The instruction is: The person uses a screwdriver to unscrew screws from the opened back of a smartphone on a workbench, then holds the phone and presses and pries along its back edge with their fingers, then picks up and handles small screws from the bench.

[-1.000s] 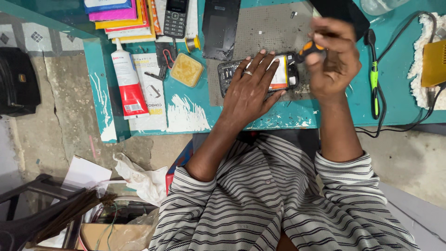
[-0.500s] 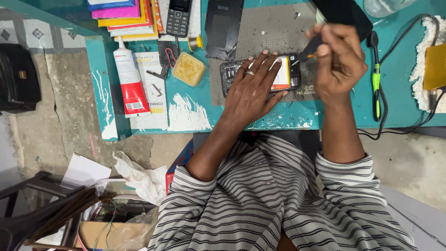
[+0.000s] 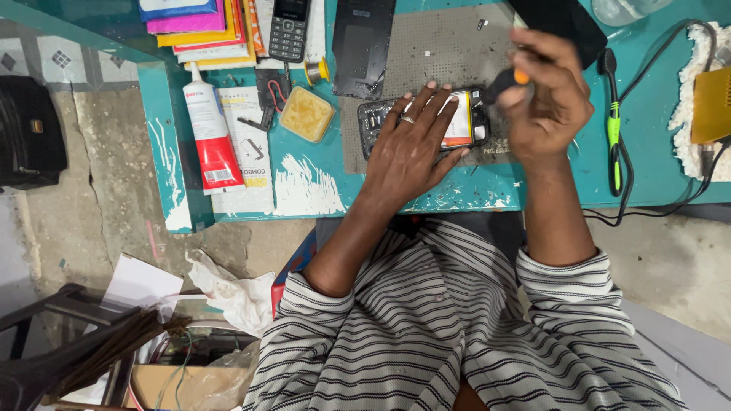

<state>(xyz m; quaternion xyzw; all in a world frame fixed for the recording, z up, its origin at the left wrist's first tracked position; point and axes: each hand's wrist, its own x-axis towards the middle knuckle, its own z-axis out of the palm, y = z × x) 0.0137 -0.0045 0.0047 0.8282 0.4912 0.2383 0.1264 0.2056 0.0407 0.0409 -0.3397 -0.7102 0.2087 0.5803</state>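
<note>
Teal table (image 3: 579, 179), black-and-white striped shirt (image 3: 457, 327), yellow pad (image 3: 307, 114).

A teal-painted workbench (image 3: 175, 152), streaked with white, is set over a worn grey concrete floor (image 3: 99, 198). Patterned tiles (image 3: 61, 59) are seen at upper left, a dark wooden frame (image 3: 46, 304) below.

Person wears a white shirt with thin dark horizontal stripes (image 3: 457, 335), sleeves pushed up above both forearms. Left hand (image 3: 411, 148) carries a silver finger ring (image 3: 408, 119).
</note>
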